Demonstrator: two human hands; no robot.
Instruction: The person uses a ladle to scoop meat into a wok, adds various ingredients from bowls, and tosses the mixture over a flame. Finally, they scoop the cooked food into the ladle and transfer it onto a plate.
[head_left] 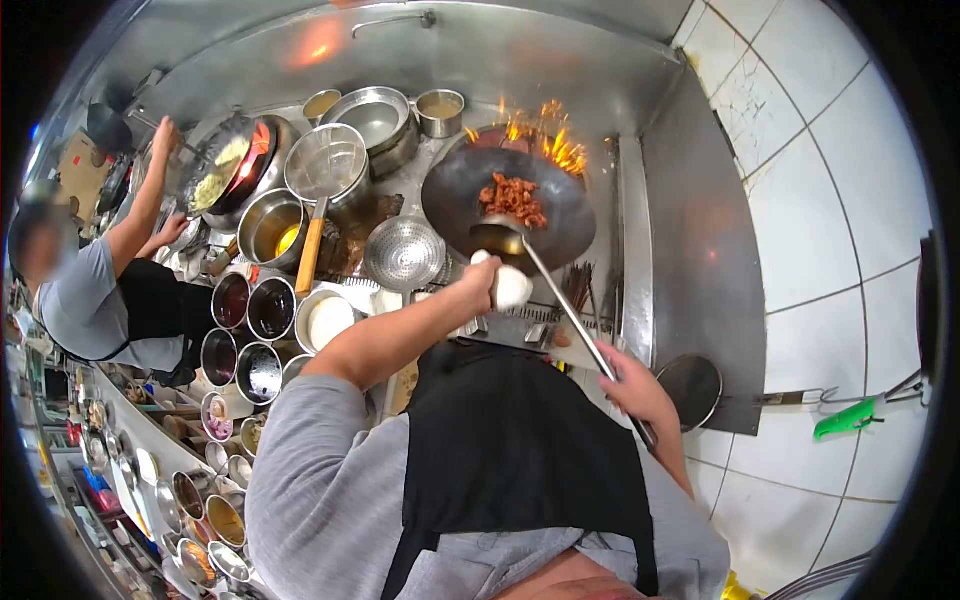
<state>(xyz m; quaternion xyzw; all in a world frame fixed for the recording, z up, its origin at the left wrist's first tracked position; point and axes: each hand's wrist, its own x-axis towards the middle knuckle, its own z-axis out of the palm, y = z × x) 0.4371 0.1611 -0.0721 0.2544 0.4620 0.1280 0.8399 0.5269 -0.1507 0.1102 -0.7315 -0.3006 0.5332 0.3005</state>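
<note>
A dark wok [452, 200] with pieces of reddish-brown fried food [513, 198] in it sits tilted over the stove, flames rising behind its far rim. My left hand [490, 278] is closed on a folded white cloth [513, 288] at the wok's near edge; whatever part of the wok lies under the cloth is hidden. Wrapped round the long metal handle of a ladle [566, 303], my right hand [636, 386] is closed, low on the right. The ladle's bowl [497, 238] rests inside the wok, below the food.
Left of the wok lie a perforated strainer [404, 252] and a wooden-handled mesh sieve [326, 160] on a pot. Several sauce pots [272, 307] line the counter. A co-worker [95, 290] tends another wok at the left. Flames [562, 150] burn at the back; a tiled wall [815, 230] bounds the right.
</note>
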